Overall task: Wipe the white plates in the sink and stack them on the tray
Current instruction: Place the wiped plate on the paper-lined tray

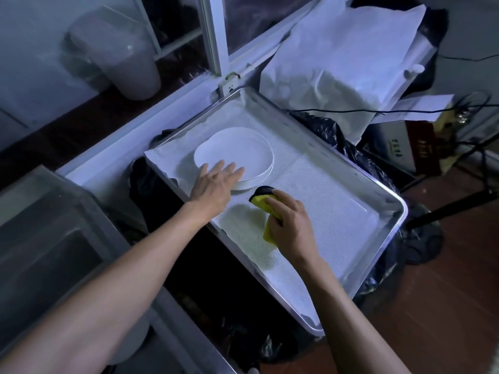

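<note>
At left we see the left hand [213, 184] with straight, spread fingers [232, 171] resting on the near rim of the stacked white plates [237, 155] on the lined metal tray [388, 228]. Just right, the right hand [291, 225] has its fingers curled around a yellow sponge [266, 201], just beside the plates.

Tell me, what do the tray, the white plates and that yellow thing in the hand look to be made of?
Tray: seemingly bare metal, from its dull silver sheen and rolled rim; a white woven-looking liner covers its floor.
White plates: smooth and matte white, possibly ceramic or melamine; the look leaves that open.
Yellow cloth: soft fabric with a dark edge, bunched in the right hand.
</note>
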The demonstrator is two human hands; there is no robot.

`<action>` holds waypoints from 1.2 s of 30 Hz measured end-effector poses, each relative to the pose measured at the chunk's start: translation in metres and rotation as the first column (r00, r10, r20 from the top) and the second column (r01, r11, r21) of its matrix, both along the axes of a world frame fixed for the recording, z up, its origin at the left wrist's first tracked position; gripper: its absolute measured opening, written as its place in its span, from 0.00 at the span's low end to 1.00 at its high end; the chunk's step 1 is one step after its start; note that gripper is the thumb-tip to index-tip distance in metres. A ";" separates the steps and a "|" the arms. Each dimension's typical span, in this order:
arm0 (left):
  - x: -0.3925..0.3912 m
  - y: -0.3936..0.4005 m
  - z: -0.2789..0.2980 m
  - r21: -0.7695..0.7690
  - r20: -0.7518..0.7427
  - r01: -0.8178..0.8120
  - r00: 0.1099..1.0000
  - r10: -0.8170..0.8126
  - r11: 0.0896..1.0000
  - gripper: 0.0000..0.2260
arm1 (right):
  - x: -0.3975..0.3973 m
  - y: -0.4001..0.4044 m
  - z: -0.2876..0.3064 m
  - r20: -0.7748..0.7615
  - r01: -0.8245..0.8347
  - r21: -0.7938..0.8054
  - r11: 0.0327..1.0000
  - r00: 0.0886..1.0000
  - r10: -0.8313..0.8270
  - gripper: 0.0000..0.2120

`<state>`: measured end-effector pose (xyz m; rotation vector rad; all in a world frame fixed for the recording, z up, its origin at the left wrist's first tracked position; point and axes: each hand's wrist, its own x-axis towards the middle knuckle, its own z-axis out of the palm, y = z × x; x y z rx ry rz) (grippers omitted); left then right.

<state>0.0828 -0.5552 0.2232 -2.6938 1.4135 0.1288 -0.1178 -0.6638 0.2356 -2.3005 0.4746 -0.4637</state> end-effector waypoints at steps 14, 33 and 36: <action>-0.009 -0.003 -0.028 0.195 -0.056 0.054 0.997 -0.044 0.979 0.40 | -0.011 0.008 -0.015 -0.015 0.059 -0.002 0.998 0.998 -0.059 0.29; -0.045 0.114 0.030 -0.396 -0.138 -0.198 0.978 0.155 0.897 0.07 | 0.015 0.059 0.027 0.123 -0.105 -0.003 0.994 0.987 0.105 0.30; -0.059 0.173 0.028 -0.485 -0.167 -0.278 0.960 0.225 0.829 0.05 | 0.032 0.100 0.035 0.096 -0.153 -0.036 0.988 0.983 0.156 0.30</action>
